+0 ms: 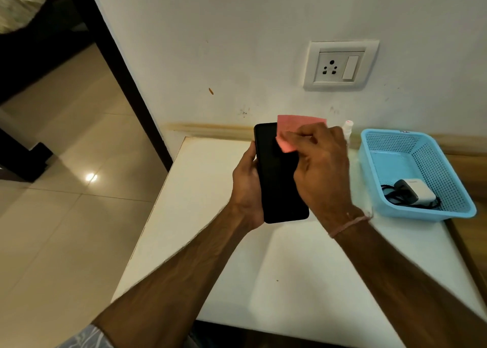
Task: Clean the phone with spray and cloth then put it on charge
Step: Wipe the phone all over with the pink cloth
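A black phone (276, 181) is held upright above the white table, its dark face toward me. My left hand (246, 186) grips its left edge from behind. A pink cloth (295, 128) lies against the upper part of the phone, pinched in my right hand (320, 168). Behind my right hand only the top of a small white spray bottle (347, 128) with a pink mark shows, standing by the wall. A white charger (417, 193) with a black cable lies in the blue basket.
The blue plastic basket (395, 139) sits at the table's right side against the wall. A wall socket with a switch (340, 65) is above the white table (210, 189). Tiled floor and dark furniture lie to the left.
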### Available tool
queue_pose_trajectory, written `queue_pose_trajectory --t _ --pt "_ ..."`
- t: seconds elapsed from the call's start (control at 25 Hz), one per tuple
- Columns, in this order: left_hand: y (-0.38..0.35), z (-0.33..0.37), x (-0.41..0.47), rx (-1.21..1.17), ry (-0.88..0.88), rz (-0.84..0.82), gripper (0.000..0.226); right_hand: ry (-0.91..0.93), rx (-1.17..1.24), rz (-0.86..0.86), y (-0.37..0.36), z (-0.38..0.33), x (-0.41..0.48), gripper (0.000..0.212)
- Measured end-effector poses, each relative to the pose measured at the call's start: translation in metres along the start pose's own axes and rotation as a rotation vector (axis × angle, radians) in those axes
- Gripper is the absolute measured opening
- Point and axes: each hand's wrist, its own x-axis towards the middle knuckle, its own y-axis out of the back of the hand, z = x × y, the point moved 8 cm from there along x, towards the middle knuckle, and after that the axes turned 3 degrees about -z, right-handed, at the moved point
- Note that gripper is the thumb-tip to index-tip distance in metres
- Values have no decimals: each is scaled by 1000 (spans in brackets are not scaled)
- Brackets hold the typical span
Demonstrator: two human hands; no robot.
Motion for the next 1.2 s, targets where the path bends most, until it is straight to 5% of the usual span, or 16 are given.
queue_pose_trajectory --t 0.12,0.32,0.52,0.72,0.84,1.04,1.12,1.2 --pt "1 3 2 -145 -39 -34 51 200 100 -114 -23 -43 -18 36" --pt "-3 2 -1 -31 -2 -28 67 14 17 27 -1 1 -1 32" --pt "0 5 -1 -140 -36 -54 53 214 89 -102 -21 -38 -14 37" --pt "-3 -1 -1 -43 0 -45 62 -5 121 27 -4 0 -4 28" --pt "0 2 1 -158 -43 -73 49 225 178 -98 -21 -49 -19 36" --pt "-1 1 1 -17 -2 -60 58 79 -44 99 6 3 -2 34" --pt "1 -2 3 -56 -1 -50 53 -96 346 222 -7 -6 -14 25" --pt "4 -2 6 -130 -39 -66 47 -314 1071 297 -28 -2 -31 24"
